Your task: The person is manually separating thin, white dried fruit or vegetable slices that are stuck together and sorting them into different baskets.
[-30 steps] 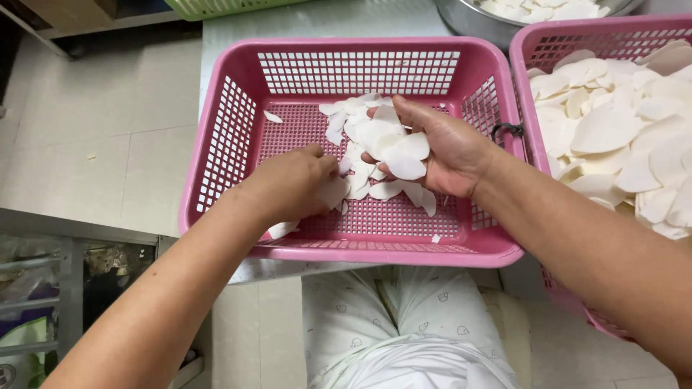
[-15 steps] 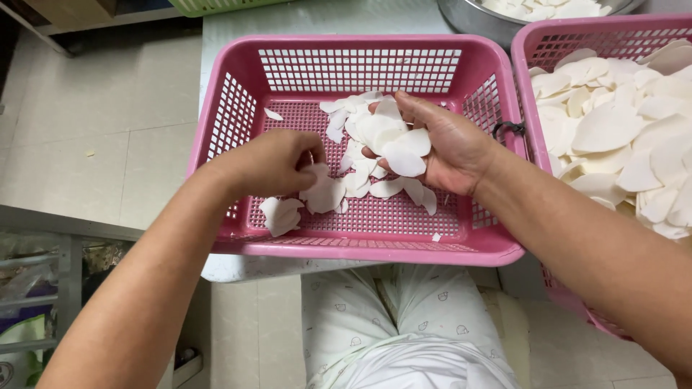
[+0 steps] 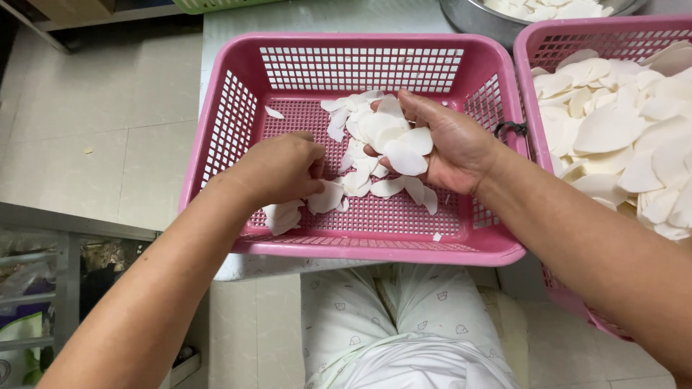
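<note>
Pink basket [image 3: 238, 108] walls ring both hands: right hand [image 3: 447, 148] grip cups white slices [image 3: 396, 137], left hand [image 3: 281, 169] grip pinches one

A basket [image 3: 238, 130] sits in front of me on a table [image 3: 288, 18], with a second basket [image 3: 537, 50] touching its right side. Slices [image 3: 360, 180] lie in the first basket; more slices [image 3: 620, 137] fill the second one. Behind both stands a bowl [image 3: 476, 21]. My left hand [image 3: 281, 169] is inside the first basket at its left, on the slices. My right hand [image 3: 450, 144] is inside it at the right, a stack [image 3: 396, 133] of slices lying in its palm. My lap [image 3: 404, 331] is below the front rim.
</note>
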